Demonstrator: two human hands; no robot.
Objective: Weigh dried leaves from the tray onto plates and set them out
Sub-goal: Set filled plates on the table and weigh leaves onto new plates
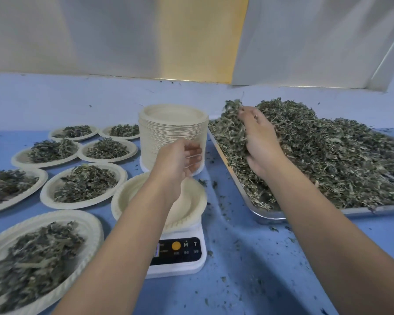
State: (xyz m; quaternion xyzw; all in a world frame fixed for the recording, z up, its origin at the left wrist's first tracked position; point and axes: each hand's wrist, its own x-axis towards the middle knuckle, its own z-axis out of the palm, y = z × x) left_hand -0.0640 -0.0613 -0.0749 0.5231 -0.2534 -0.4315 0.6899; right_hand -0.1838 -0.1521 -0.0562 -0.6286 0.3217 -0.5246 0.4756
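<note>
Right hand (pixel 259 142) clutches dried green leaves (pixel 231 126) over the left rim of the steel tray (pixel 268 215); empty left hand (pixel 177 160) curls loosely above the round paper plate (pixel 127 194)

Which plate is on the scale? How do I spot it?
Find the tall stack of plates on the blue table. Right in front sits a white scale with one plate on it. The plates beside it hold leaves; this one is empty.
</note>
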